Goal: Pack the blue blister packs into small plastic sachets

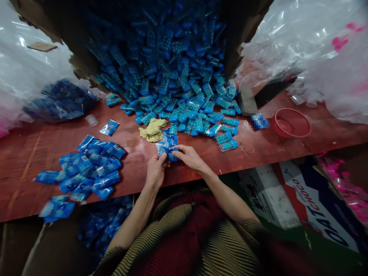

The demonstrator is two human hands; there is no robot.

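My two-handed grip.
My left hand pinches, thumb uppermost; my right hand pinches just beside it; forearms diverge behind.

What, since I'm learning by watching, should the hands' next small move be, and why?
Probably part the edge of the blue packet with the right hand while the left hand steadies it: both hands touch it, and blue-capped bottles lie just beyond.

Your top has fine olive-yellow and black stripes on both sides of a dark-red panel; its sleeves leave your forearms and fingers bare.
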